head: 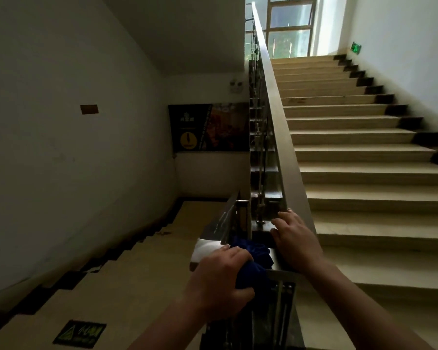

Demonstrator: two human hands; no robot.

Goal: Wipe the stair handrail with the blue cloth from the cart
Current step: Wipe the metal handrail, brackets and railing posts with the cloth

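Blue cloth point(253, 263), bunched soft and light, sits on the handrail point(281, 157) at its landing turn, clenched in the left hand point(220, 281); it should mould to the smooth, stiff rail. Just right of that grip, the right hand point(296, 241) lies spread on the rail. Beyond it, the green exit sign point(355, 48) and dark poster point(208, 127) are illegible.
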